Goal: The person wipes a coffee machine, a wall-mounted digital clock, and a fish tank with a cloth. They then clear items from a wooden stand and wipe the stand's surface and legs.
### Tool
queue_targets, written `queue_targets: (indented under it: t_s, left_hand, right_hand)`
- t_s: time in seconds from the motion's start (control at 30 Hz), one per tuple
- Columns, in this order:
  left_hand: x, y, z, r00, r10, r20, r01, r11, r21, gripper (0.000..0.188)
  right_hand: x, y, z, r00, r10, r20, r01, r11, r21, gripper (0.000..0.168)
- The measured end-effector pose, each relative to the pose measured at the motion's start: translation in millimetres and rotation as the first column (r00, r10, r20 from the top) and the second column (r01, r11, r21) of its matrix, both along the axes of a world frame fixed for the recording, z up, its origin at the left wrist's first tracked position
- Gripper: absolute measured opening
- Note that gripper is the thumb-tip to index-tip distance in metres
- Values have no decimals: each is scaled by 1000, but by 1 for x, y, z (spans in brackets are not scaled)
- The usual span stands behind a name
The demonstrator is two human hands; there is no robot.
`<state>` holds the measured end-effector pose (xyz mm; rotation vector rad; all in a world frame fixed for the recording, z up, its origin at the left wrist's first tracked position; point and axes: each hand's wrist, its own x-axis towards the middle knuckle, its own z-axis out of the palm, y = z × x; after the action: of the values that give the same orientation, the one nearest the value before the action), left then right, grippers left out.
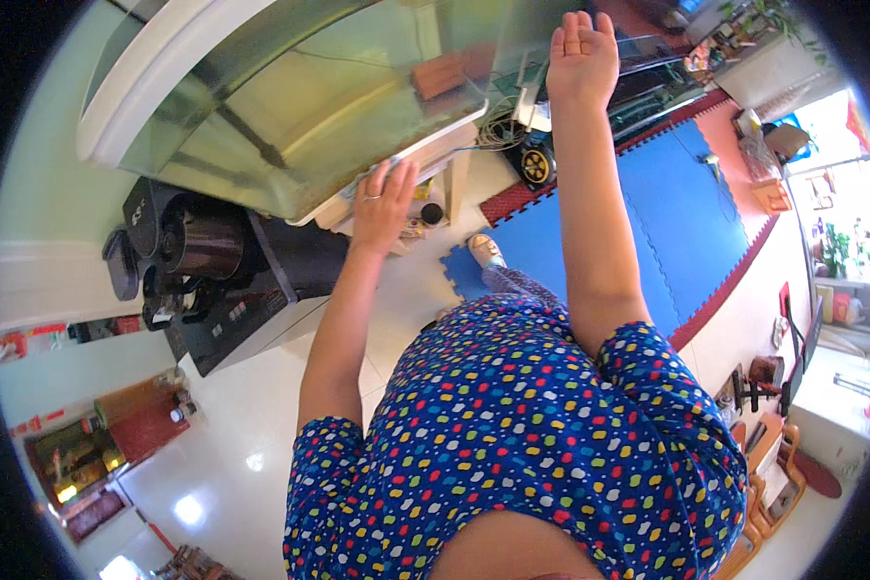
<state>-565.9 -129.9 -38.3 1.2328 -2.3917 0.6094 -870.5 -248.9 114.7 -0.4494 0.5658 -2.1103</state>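
My left hand (386, 205) lies with its fingers extended against the lower front edge of a glass aquarium (283, 145). What looks like a thin, pale bluish cloth (358, 183) shows beside and under its fingertips; most of it is hidden. My right hand (584, 61) is raised past the aquarium's right end, palm to the camera, fingers slightly bent, nothing in it. Inside the tank, which has a white curved top rim (167, 69), a reddish brick (437, 76) stands near the right end, and a dark pipe runs behind the glass.
A black appliance with a kettle (206, 239) stands on a dark cabinet (225, 322) at left. Under the tank are a wooden stand (455, 174) and bottles. Cables (504, 132) hang near a yellow-and-black wheel (537, 166). Blue foam mats (634, 210) cover floor at right; wooden chairs (768, 464) stand lower right.
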Motion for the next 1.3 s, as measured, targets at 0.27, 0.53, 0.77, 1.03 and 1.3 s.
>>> queue_targets:
  t_s: [0.27,0.53,0.77,1.03,1.3]
  left_hand:
    - [50,16,-4,990,129,64,-123,988,-95,44]
    - [76,33,-15,976,219,3,-218,972,-82,44]
    - [71,43,-13,938,338,-77,-341,940,-23,49]
    - [57,52,-18,813,553,-183,-562,827,1,46]
    - [44,50,-41,558,703,-442,-727,671,150,63]
  right_hand:
    - [-70,24,28,776,-204,597,159,979,128,58]
    - [-103,66,-33,824,-295,483,176,945,275,51]
    - [-95,77,-90,887,-229,401,48,910,413,42]
    - [-60,134,-187,943,187,276,-322,728,606,16]
    - [-107,242,-300,953,284,106,-202,333,921,26]
